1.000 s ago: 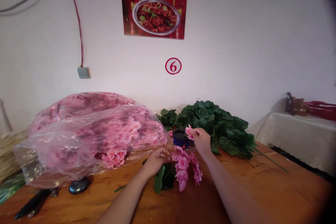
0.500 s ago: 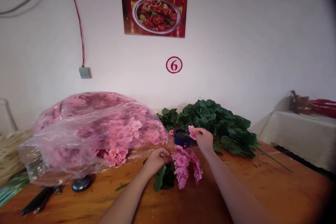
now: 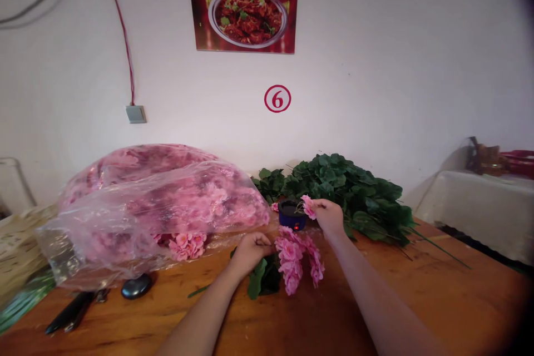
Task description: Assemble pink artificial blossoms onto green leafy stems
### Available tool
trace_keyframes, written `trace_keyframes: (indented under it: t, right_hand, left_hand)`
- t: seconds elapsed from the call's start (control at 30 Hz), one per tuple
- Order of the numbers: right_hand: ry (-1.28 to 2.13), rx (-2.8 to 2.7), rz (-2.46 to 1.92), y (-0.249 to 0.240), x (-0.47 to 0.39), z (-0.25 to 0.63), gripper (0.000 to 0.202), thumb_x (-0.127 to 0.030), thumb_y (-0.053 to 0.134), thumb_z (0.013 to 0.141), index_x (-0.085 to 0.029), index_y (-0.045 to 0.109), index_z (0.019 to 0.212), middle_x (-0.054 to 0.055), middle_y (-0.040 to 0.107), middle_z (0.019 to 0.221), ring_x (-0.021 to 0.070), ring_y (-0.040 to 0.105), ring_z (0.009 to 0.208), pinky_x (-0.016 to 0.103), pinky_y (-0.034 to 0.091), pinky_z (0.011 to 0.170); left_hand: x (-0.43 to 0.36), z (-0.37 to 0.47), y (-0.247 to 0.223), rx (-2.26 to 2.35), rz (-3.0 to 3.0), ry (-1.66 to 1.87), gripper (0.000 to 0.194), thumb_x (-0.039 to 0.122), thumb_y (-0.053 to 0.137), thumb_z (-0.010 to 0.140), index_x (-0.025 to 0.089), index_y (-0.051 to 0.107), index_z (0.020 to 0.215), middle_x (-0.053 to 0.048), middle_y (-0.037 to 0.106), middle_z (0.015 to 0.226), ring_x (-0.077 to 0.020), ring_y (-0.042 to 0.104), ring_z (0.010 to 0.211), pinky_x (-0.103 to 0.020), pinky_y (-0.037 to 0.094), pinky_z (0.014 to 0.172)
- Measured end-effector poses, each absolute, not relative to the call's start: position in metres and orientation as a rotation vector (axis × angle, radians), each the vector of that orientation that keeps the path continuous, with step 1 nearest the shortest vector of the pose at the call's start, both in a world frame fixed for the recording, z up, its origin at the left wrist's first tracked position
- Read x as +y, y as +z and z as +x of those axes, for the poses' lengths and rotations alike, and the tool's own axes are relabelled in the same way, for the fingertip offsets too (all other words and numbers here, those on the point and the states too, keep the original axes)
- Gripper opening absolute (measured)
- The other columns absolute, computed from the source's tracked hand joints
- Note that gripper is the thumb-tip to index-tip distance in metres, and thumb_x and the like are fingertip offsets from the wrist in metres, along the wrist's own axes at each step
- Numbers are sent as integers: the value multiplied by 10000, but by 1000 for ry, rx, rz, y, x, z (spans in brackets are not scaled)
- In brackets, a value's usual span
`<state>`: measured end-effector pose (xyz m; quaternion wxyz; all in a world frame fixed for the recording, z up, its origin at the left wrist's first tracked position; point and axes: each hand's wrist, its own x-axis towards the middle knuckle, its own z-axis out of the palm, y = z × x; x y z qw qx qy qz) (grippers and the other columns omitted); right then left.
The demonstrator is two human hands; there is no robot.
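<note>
My left hand [image 3: 251, 255] is closed around the stem of a spray with pink blossoms [image 3: 291, 261] and green leaves [image 3: 263, 278], just above the wooden table. Between the fingertips of my right hand [image 3: 327, 216] is a small pink flower [image 3: 308, 207], its thin stem end over the rim of a round blue pot [image 3: 292, 216] with a dark inside and a lit red light. The pot stands behind the pink blossoms. What exactly my left fingertips touch is partly hidden.
A clear plastic bag of pink flowers [image 3: 167, 200] lies at the left. Behind my right hand is a heap of green leaves [image 3: 359, 194]. A dark oval object [image 3: 136, 286] and a black-handled tool [image 3: 70, 312] rest at the front left of the table [image 3: 450, 311].
The view has shifted slightly. Both hands keep their holds, and the small flower is still at the pot's rim.
</note>
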<state>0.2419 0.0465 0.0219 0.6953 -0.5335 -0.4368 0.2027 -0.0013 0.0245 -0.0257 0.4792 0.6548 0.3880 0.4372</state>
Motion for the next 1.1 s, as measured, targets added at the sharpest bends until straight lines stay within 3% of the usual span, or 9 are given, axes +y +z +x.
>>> trace_keyframes:
  t: [0.2,0.4,0.8,0.97,1.1]
  right_hand:
    - [669,-970,-1051,26,40,230,219,-258,661,523,-129,701,696,81,702,681,195,612,588,305,474,555]
    - [945,-1165,-973,33,22,200,119,-200,643,516,-147,675,618,2,618,538,109,485,464,240,378,483]
    - [850,-1290,-1216,24,23,200,166,-219,618,544,-158,704,673,-17,605,543,89,414,446,225,284,455]
    - [862,-1291,-1153,24,23,199,187,-198,591,537,-149,706,677,10,642,610,115,491,528,235,355,517]
    - [897,-1299,-1158,23,23,199,168,-204,602,535,-148,696,662,3,627,588,108,474,513,237,351,519]
  left_hand:
    - [22,-3,-21,956,1509,1050,71,174,673,556,151,606,570,44,553,528,-87,440,496,-210,306,514]
    - [21,-6,-19,964,1409,1016,77,162,645,529,151,631,604,19,615,559,-105,498,501,-213,343,506]
    - [18,-8,-13,923,1248,1008,104,139,669,515,155,638,613,-15,671,605,-138,584,566,-223,393,545]
    - [17,-8,-12,912,1258,1015,91,143,663,517,155,651,606,0,661,586,-127,574,556,-225,399,564]
    - [17,-7,-11,906,1263,1017,87,148,665,516,156,651,602,-3,664,597,-132,575,561,-231,406,573]
